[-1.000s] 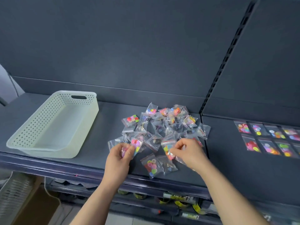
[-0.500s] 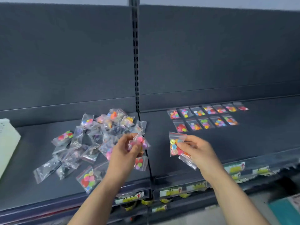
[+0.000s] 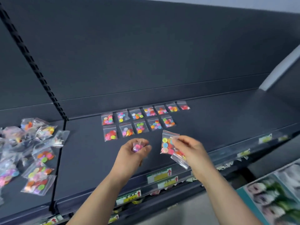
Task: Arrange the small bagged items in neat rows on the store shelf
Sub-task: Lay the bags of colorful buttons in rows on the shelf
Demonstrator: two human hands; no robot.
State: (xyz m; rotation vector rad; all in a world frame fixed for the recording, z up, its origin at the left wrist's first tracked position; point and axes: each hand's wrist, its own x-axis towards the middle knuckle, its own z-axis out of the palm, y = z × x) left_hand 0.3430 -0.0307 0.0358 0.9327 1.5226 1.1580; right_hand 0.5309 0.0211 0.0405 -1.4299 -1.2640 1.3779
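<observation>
The shelf (image 3: 211, 127) is dark slate grey. Clear rowed bags (image 3: 140, 127) hold pink, green, orange, yellow buttons (image 3: 111, 135). The centre-left bag (image 3: 138, 146) shows pink and purple; the centre-right bag (image 3: 167, 143), yellow, blue, red.

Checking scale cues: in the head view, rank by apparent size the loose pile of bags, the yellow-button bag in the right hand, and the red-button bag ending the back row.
1. loose pile
2. yellow-button bag in the right hand; nearer the camera, so its real size may equal the last
3. red-button bag
</observation>
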